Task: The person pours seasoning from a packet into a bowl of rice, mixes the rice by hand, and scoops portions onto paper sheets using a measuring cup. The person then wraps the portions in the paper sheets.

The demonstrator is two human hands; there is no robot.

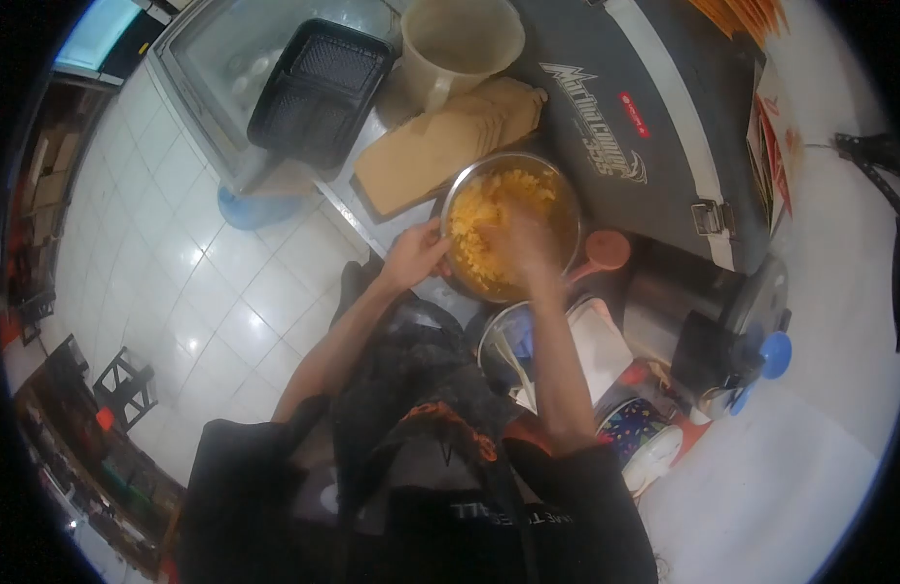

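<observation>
A round metal bowl (576, 216) holds crumbly yellow-orange food (474, 219) that looks like rice or a shredded mix. My left hand (418, 255) grips the bowl's left rim, fingers curled against its side. Inside the bowl, my right hand (521, 243) is smeared by motion over the food, so its fingers cannot be made out. Just beyond the bowl lies a fanned stack of brown cardboard pieces (421, 161). An orange-red scoop (606, 251) rests close to the bowl's right side.
Behind stand a black two-part plastic tray (324, 88) and a beige pitcher (460, 39). A large grey strapped bag (606, 107) occupies the right. A metal pot (669, 302), a container with utensils (504, 341) and a patterned tub (635, 428) stand nearer me. Tiled floor (226, 282) lies left.
</observation>
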